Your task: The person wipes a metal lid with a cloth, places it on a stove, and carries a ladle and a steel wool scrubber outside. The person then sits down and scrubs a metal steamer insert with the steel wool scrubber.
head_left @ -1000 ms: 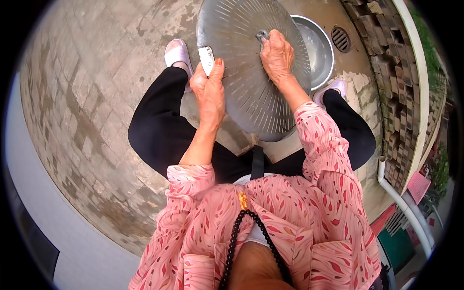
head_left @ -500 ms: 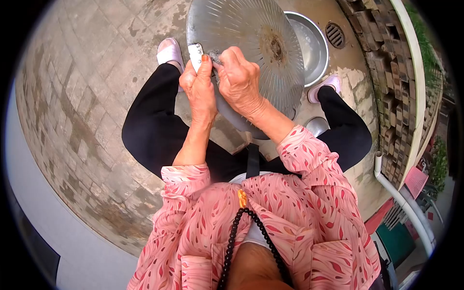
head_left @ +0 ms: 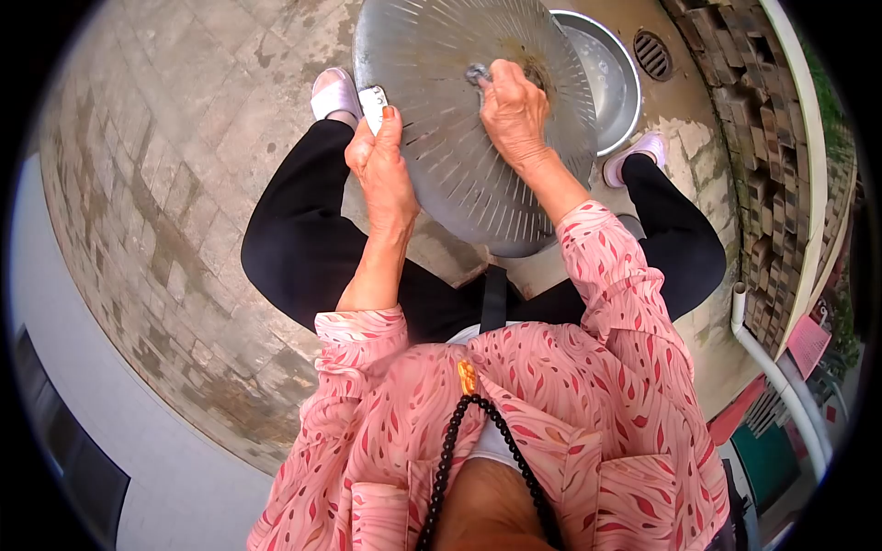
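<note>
A large round slotted metal disc (head_left: 450,138) with radial slits leans tilted in front of me, between my knees. My left hand (head_left: 379,170) is closed around its left edge, beside a small white fitting (head_left: 373,103) at the rim, thumb on top. Over the disc's upper middle, my right hand (head_left: 516,110) is closed on a grey wad of steel wool (head_left: 477,73) that touches the surface. Brownish staining shows near the disc's centre, partly behind my right hand.
A metal basin (head_left: 611,87) with some water stands behind the disc on the right. Beyond it lies a round floor drain (head_left: 653,55). Stacked bricks (head_left: 753,147) line the right side, near a white pipe (head_left: 772,367). Paving (head_left: 175,211) covers the ground, wet in places.
My right hand has moved with the steel wool from near my left hand up and right toward the disc's centre. My left hand keeps its grip at the edge.
</note>
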{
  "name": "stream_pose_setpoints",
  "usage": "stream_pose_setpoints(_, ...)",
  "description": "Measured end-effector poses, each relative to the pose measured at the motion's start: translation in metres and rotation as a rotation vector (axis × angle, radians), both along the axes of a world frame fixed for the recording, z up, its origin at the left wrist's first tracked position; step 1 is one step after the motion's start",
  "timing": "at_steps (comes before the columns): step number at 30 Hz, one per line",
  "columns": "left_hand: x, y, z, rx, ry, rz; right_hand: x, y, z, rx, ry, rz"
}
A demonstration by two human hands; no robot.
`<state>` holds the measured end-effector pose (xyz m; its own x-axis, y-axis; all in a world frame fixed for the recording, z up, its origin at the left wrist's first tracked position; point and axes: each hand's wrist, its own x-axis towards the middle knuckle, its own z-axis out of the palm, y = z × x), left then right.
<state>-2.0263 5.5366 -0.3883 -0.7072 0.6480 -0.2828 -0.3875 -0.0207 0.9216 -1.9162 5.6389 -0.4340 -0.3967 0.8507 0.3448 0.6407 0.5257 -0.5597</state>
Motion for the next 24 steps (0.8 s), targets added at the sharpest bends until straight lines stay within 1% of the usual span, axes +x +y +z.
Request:
stream_pose_setpoints(1, -0.001, 0.000, -0.001, -0.019, 0.063, -0.018, 0.010, 0.014, 0.003, -0.067, -0.070, -0.059)
stream_pose_setpoints(3, -0.004, 0.002, -0.006, -0.049, 0.180, -0.056, 0.009, 0.011, 0.000, -0.042, -0.045, -0.059)
stream_pose_setpoints(5, -0.005, 0.003, -0.002, -0.056, 0.151, -0.065, -0.017, -0.027, 0.034, -0.099, 0.164, 0.071)
stream_pose_setpoints(7, -0.004, 0.000, -0.003, -0.039, 0.105, -0.039, -0.028, -0.054, 0.043, -0.138, 0.253, 0.156)
stream_pose_setpoints(8, -0.007, -0.005, -0.006, -0.046, 0.090, -0.079, -0.023, -0.049, 0.035, -0.180, 0.238, 0.161)
stream_pose_setpoints(9, -0.011, -0.011, -0.009, -0.052, 0.079, -0.118, -0.014, -0.038, 0.023, -0.131, 0.172, 0.097)
stream_pose_setpoints(10, -0.013, -0.011, -0.010, -0.091, 0.141, -0.123, -0.001, -0.019, 0.007, -0.080, 0.110, 0.036)
stream_pose_setpoints(11, -0.013, -0.010, -0.011, -0.081, 0.144, -0.115, 0.013, 0.000, -0.009, -0.027, 0.050, -0.023)
stream_pose_setpoints(12, -0.012, -0.008, -0.011, -0.071, 0.146, -0.106, 0.032, 0.021, -0.031, -0.043, -0.038, -0.113)
stream_pose_setpoints(13, -0.011, -0.006, -0.010, -0.060, 0.145, -0.097, 0.040, 0.034, -0.028, -0.058, -0.127, -0.203)
stream_pose_setpoints(15, -0.010, 0.000, -0.003, -0.055, 0.145, -0.091, 0.039, 0.025, -0.033, -0.054, -0.084, -0.192)
stream_pose_setpoints(16, -0.008, 0.002, 0.000, -0.057, 0.143, -0.082, 0.031, 0.014, -0.023, -0.055, -0.065, -0.179)
stream_pose_setpoints(17, -0.006, 0.002, 0.001, -0.057, 0.139, -0.094, 0.019, -0.007, -0.006, -0.051, 0.064, -0.080)
stream_pose_setpoints(19, -0.008, -0.001, 0.002, -0.060, 0.150, -0.106, 0.016, -0.015, -0.005, -0.044, 0.101, 0.009)
stream_pose_setpoints(21, -0.015, -0.007, -0.015, -0.090, 0.123, -0.117, 0.011, -0.022, -0.004, -0.039, 0.159, 0.089)
stream_pose_setpoints(23, -0.013, -0.008, -0.017, -0.068, 0.093, -0.117, 0.019, 0.022, -0.020, -0.039, -0.023, -0.089)
stream_pose_setpoints(24, -0.010, -0.005, -0.010, -0.031, 0.101, -0.130, 0.013, 0.024, -0.014, -0.046, -0.012, -0.099)
